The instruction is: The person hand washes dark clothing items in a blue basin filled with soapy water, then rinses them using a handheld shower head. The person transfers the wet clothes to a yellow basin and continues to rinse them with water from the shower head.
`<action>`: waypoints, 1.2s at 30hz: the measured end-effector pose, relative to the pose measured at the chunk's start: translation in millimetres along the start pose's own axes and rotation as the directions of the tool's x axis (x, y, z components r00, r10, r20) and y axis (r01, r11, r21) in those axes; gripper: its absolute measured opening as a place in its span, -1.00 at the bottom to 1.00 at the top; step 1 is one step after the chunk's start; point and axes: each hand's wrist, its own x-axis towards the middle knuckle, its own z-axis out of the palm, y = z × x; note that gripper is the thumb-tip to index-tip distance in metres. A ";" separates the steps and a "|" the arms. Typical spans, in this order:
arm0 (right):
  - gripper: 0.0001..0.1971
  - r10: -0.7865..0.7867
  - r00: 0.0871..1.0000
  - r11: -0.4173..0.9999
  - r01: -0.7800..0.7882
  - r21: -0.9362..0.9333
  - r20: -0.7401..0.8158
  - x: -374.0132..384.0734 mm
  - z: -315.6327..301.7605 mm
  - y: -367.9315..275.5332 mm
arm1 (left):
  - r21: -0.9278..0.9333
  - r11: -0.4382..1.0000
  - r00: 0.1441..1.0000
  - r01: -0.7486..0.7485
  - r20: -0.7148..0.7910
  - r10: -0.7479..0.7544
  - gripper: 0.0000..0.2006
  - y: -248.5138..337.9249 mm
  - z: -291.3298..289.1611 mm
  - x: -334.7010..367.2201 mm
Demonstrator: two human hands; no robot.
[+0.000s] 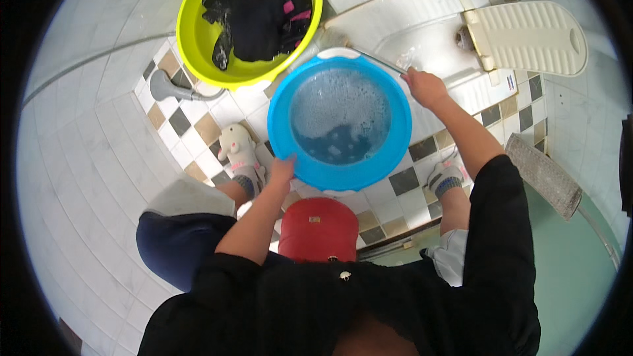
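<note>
A blue basin [390, 158] of soapy, greyish water stands in front of me on the tiles. My left hand [283, 170] is closed on its near left rim, fingers partly hidden. My right hand [425, 86] is wrapped round the thin handle of a brush [377, 60], beyond the basin's far right rim. The blurred, greyish end of the brush lies between the basin and the white squat toilet [369, 16]. At the far left, a yellow-green basin [186, 26] holds wet black cloth [260, 16] with pink parts.
A grey shower head [165, 86] lies on the checkered floor by the left wall. The toilet's ribbed cream lid [534, 36] is at the far right. Below me is a red stool or bucket [318, 229]. A flat mop head [544, 175] leans at the right.
</note>
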 end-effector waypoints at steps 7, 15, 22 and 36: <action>-0.53 0.179 0.946 0.954 -0.100 0.282 -0.270 -14.1 54.2 40.0 | 0.007 0.996 0.996 -0.085 0.013 0.085 -0.63 -15.2 -0.9 31.3; -0.52 0.551 0.797 0.003 -0.298 0.955 0.247 -49.7 84.9 24.8 | -0.028 0.988 0.988 -0.151 -0.037 0.150 -0.76 -0.2 9.2 13.0; -0.60 0.615 0.773 0.119 -0.286 0.951 0.156 -63.2 87.3 -19.5 | -0.034 0.986 0.982 -0.163 -0.102 0.159 -0.82 -10.2 8.5 19.0; -0.64 0.331 0.942 0.810 -0.256 0.527 -0.051 -105.1 86.2 -7.1 | 0.150 0.965 0.971 -0.217 -0.072 0.229 -0.75 -27.3 -0.8 39.3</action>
